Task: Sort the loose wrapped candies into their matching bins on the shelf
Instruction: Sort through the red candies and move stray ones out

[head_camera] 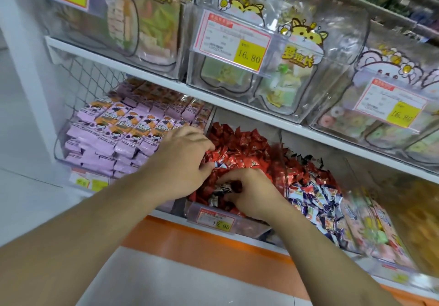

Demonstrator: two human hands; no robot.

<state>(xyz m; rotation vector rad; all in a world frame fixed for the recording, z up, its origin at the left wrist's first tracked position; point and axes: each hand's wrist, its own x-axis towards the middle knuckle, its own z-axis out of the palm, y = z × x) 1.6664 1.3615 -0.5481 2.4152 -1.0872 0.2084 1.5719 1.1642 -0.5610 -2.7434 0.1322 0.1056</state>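
A white shelf unit [166, 84] carries everything here. Its upper board holds clear plastic bins [273, 51] side by side along the front edge, two with price cards [232, 41] reading 16.80. On the lower board, from the left end: a wire basket [78, 84] of stacked purple packets [114, 137], a bin of red wrapped candies [244, 148] with a 12.90 tag [216, 219] at its front edge, a bin of blue-and-white wrapped candies [313, 196], then blurred bins further right.

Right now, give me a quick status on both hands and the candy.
Both hands in red candy bin. Right hand pinching dark-and-white wrapped candies. Left hand curled into red candies. Nothing blocking.
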